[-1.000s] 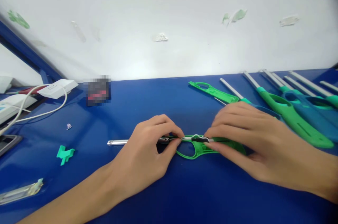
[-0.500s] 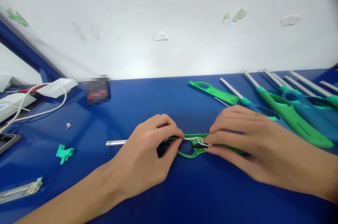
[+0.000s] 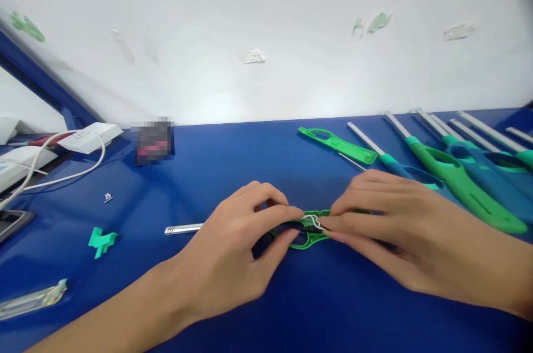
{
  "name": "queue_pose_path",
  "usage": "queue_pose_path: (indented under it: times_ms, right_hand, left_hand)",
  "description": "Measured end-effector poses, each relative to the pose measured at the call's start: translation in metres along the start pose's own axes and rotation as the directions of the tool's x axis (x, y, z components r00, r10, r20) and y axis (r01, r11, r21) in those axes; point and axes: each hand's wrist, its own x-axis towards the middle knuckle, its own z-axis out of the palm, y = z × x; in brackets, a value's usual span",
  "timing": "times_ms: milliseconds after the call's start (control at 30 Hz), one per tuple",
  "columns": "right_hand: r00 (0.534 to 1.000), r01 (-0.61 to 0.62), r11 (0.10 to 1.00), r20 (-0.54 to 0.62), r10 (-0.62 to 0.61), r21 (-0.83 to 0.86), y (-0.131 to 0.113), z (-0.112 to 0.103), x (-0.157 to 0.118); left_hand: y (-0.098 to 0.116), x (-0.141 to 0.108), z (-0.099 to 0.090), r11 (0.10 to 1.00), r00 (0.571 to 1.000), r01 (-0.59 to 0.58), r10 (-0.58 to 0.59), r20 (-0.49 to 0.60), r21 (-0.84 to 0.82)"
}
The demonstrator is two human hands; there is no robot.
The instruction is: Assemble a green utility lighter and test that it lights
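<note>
A green lighter shell [image 3: 308,237] with a metal tube [image 3: 183,228] sticking out to the left lies on the blue table [image 3: 250,159]. My left hand [image 3: 237,253] pinches its front end, thumb and forefinger over the finger loop. My right hand [image 3: 395,231] covers the handle part and pinches a small black piece with a white wire at the shell's middle. The rest of the handle is hidden under my right palm.
Several assembled green and blue long lighters [image 3: 453,175] lie at the back right, with an empty green shell half [image 3: 337,144] beside them. A small green part [image 3: 101,241], a clear part [image 3: 31,300], a white power strip [image 3: 89,137] with cable and a blurred box [image 3: 153,142] are at left.
My left fingers slid right over the loop toward my right fingertips. The metal tube shifted slightly left and down. The right hand stayed in place.
</note>
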Motion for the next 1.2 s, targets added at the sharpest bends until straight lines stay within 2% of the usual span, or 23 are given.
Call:
queue_pose_path:
  times_ms: [267, 400, 533, 667, 833, 1200]
  right_hand:
    - [1.000, -0.005, 1.000, 0.004, 0.005, 0.012, -0.001, -0.002, 0.002]
    - [0.999, 0.034, 0.998, 0.011, -0.033, -0.060, -0.003, -0.002, 0.002]
    - [0.996, 0.090, 0.969, 0.020, -0.088, -0.232, -0.009, 0.000, -0.005]
    - [0.992, 0.119, 0.945, 0.008, -0.123, -0.303, -0.014, 0.003, -0.013]
    - [0.992, 0.118, 0.944, 0.000, -0.124, -0.310, -0.015, 0.004, -0.014]
    - [0.994, 0.109, 0.952, 0.019, -0.108, -0.285, -0.018, 0.009, -0.017]
  left_hand:
    - [0.005, -0.004, -0.003, 0.999, 0.990, -0.054, 0.054, 0.130, -0.006]
    - [0.003, -0.002, -0.001, 0.999, 0.987, -0.053, 0.053, 0.149, -0.001]
    - [0.000, -0.002, 0.003, 0.997, 0.987, -0.074, 0.073, 0.140, 0.005]
    - [0.001, -0.002, 0.004, 0.993, 0.989, -0.116, 0.114, 0.090, 0.021]
    - [0.003, -0.002, 0.003, 0.986, 0.986, -0.164, 0.163, 0.019, 0.038]
    - [0.002, -0.002, 0.005, 0.984, 0.984, -0.173, 0.172, 0.036, 0.030]
